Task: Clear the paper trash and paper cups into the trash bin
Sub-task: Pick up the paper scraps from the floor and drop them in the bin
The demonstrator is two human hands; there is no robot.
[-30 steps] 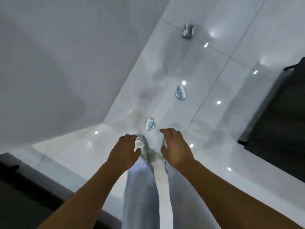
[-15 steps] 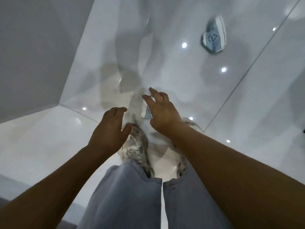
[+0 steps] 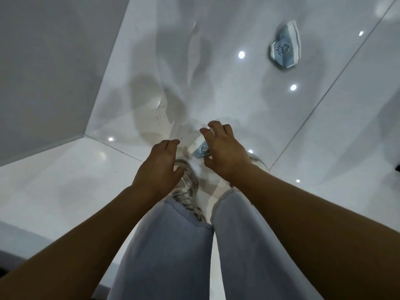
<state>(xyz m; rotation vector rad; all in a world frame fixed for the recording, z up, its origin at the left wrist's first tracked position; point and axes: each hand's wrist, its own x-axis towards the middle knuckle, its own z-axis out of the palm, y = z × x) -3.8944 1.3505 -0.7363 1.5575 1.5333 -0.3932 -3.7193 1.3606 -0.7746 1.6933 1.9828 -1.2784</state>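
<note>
A person in light blue trousers [image 3: 164, 252] and pale sneakers [image 3: 187, 182] is standing on a glossy white tiled floor [image 3: 324, 131], bending over a paper cup [image 3: 200, 148] lying on its side just ahead of the shoes. The right hand [image 3: 225, 150] is curving over that cup, fingers and thumb around its sides; whether they are squeezing it yet I cannot tell. The cup is showing a blue band with a small cartoon face, no readable writing. Left of the cup, the left hand [image 3: 159, 169] is hovering, fingers loosely curled, holding nothing. Well beyond the cup, to its right, a crushed cup [image 3: 285, 48] with the same blue print is lying on the floor.
</note>
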